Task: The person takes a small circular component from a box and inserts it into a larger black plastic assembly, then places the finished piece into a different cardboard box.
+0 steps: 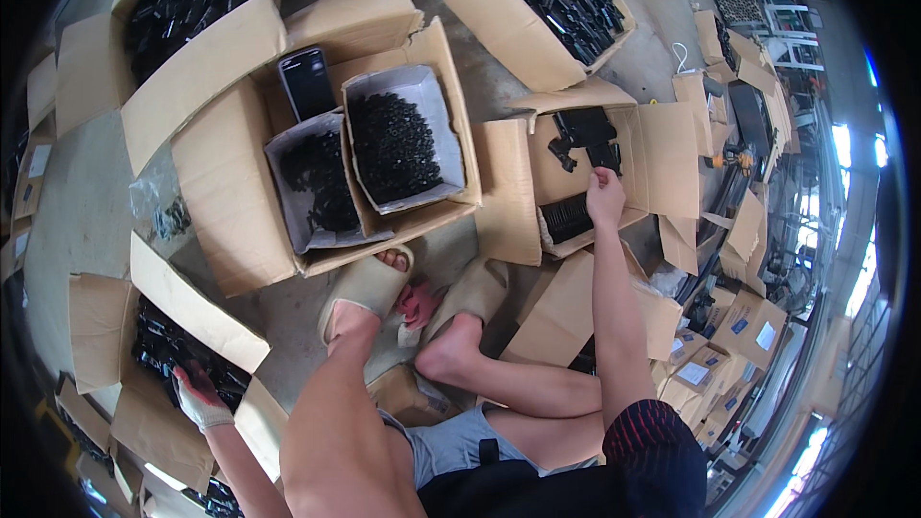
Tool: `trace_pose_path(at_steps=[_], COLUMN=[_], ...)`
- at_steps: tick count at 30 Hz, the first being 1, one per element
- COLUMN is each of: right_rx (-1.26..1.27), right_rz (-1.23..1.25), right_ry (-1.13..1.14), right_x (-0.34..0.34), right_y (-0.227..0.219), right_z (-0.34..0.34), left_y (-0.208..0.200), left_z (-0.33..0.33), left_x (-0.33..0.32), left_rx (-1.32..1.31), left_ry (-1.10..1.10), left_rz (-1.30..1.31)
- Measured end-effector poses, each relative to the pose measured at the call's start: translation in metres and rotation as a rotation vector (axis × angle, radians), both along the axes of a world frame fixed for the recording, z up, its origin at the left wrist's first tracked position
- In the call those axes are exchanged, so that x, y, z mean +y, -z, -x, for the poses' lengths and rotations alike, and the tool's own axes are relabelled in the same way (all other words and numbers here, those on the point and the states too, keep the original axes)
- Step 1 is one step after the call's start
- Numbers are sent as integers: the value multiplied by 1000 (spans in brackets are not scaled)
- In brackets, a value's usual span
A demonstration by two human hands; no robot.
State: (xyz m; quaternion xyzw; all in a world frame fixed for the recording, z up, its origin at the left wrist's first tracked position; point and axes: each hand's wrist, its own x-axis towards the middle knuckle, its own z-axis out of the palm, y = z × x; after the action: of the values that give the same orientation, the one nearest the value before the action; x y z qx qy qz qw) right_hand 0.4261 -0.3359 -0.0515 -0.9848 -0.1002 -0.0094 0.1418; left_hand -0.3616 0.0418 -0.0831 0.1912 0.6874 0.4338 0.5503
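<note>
A: How are the hands set?

B: Well apart. The right hand has its fingers narrowed on the lower end of a black part. The left hand, in a white-cuffed glove with a reddish palm, reaches into a side box.

A: Is the left holding anything?

B: I cannot tell. Its fingers are dark against the loose black pieces and partly lost among them.

A: Where exactly is the black part?

B: Just beyond the right fingertips, in the mouth of an open carton. Whether it touches the carton's floor, I cannot tell. A ridged black stack lies in the same carton, just left of that hand.

A: And between the hands?

B: A big box, farther forward than the left hand. Two grey-lined trays stand inside, a right tray and a left tray, both with small black bits. A phone leans upright behind the left tray.

A: Anything nearer the feet?

B: Two sandals, with a pink cloth on the floor between them, left of the right hand.

A: Beyond the right hand?

B: Another box, filled with glossy black pieces.
</note>
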Motion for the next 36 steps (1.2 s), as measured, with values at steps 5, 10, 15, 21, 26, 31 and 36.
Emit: trace_pose_path(at_steps=[5,10,15,21,26,31,36], right_rx=[-46,-6,-30,-98,-116,-22,-80], right_rz=[290,266,184,215,410,409,66], right_ry=[20,51,52,-95,-100,-67,-26], right_x=[-6,-4,-19,-17,-26,-22,-28], right_y=[14,11,26,25,15,22,6], right_z=[-29,-35,-39,-46,-37,-38,-32], left_y=[-9,-37,-29,-28,-31,-23,-40], left_z=[-5,-64,-68,-81,-77,-67,-61], left_x=[1,0,4,4,13,14,9], left_rx=[198,431,569,554,691,663,965], left_ry=[18,-38,-106,-186,-98,-152,47], left_rz=[77,98,87,90,199,131,170])
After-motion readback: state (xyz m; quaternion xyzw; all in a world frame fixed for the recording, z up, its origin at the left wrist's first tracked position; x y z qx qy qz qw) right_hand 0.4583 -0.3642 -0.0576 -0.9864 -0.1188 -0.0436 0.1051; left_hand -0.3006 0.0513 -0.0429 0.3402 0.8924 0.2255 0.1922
